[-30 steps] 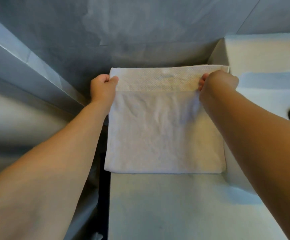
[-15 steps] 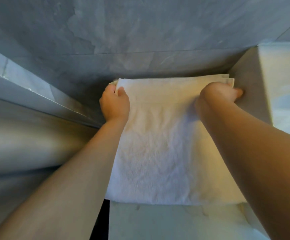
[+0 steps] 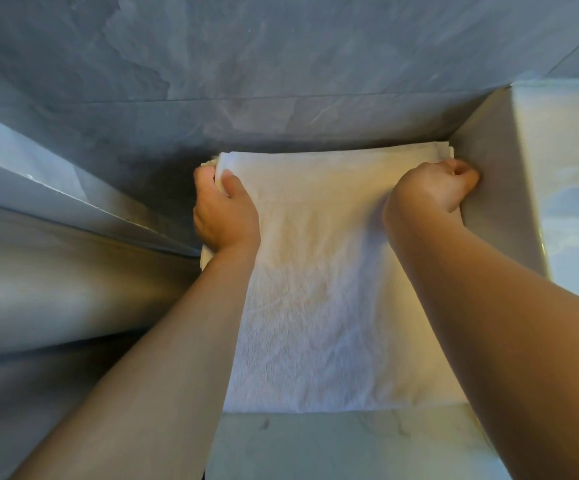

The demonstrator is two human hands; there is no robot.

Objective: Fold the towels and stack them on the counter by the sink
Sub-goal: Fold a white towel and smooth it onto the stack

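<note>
A white folded towel [image 3: 322,292] lies flat on the pale counter [image 3: 333,445], its far edge against the grey wall. My left hand [image 3: 224,213] grips the towel's far left corner, thumb on top and fingers under the edge. My right hand [image 3: 433,188] is closed on the far right corner, close to the sink's side wall. Layered edges of cloth show at the far right corner. Whether other towels lie beneath is hidden.
The white sink basin [image 3: 509,188] rises right beside the towel on the right. A grey tiled wall [image 3: 281,81] stands directly behind. A grey ledge [image 3: 73,199] runs along the left, with a dark gap at the counter's left edge.
Both hands have carried the towel's far edge down and back to the wall. The towel now lies flat on the counter, and the view has moved closer.
</note>
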